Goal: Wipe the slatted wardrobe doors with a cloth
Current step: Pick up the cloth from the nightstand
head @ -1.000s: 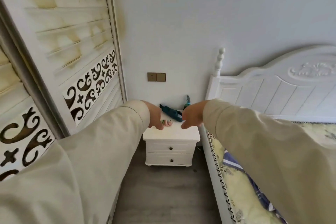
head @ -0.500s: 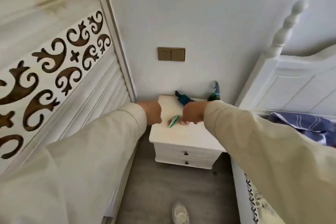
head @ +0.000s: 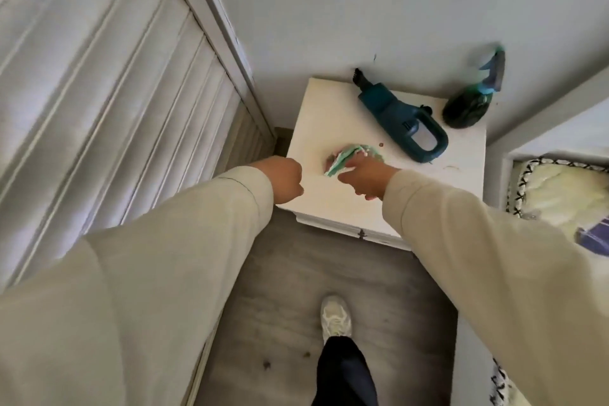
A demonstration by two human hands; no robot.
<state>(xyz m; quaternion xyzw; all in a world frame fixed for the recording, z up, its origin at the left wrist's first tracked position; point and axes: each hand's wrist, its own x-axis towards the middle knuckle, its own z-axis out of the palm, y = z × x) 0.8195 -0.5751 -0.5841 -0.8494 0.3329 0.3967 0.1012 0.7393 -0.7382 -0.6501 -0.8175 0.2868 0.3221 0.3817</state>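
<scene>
The slatted wardrobe door (head: 99, 102) stands left of the nightstand (head: 346, 201). Over the nightstand's near-left corner, the left hand (head: 286, 179) is curled, holding nothing. The right hand (head: 364, 176) has fingers pinching the bunched green cloth (head: 346, 156), whose long axis runs from near-left to far-right on the nightstand top.
</scene>
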